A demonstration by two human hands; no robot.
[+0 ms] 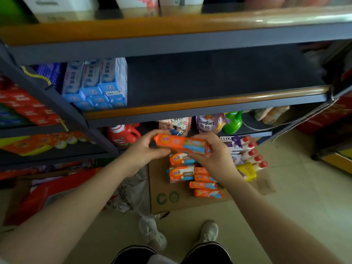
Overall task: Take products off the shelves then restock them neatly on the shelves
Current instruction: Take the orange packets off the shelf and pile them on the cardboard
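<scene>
while you stand facing the shelves, blue boxes (99, 86) fill the left end of the middle shelf (209, 103). your left hand (144, 149) pinches the left end of an orange soap pack (181, 143), fingers curled round it. your right hand (215, 155) grips its right end. the pack hangs below the shelf's front edge, above more orange packs (192, 174) on floor cardboard (171, 199). white bottles (251, 153) lie along the cardboard's right edge.
</scene>
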